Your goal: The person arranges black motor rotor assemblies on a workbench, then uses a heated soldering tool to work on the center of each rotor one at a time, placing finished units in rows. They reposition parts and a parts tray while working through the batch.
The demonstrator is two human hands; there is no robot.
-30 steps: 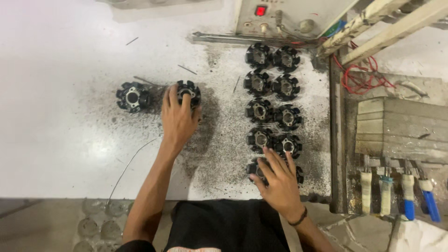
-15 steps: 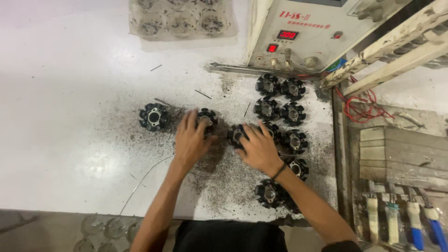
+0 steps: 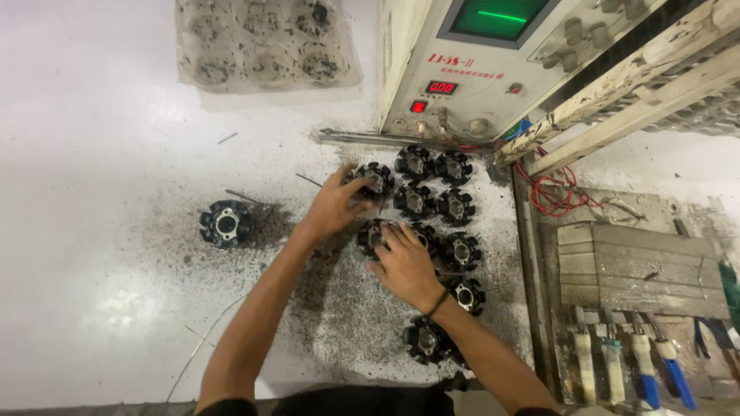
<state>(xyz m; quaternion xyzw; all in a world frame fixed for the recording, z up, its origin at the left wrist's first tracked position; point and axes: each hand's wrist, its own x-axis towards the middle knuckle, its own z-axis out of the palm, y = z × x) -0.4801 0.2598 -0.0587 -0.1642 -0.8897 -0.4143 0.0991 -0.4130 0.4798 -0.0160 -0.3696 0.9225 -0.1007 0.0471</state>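
Nearest, the right hand (image 3: 406, 266) lies with its grip closed over a black toothed core (image 3: 372, 233); beyond, the left hand (image 3: 333, 206) grips another core (image 3: 375, 179). About eleven dot the gritty tabletop (image 3: 92, 231), one lone core (image 3: 226, 223) apart at left.

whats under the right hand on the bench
The right hand lies over a black toothed round part; only its left edge shows. The rest, and whether the fingers grip it, is covered.
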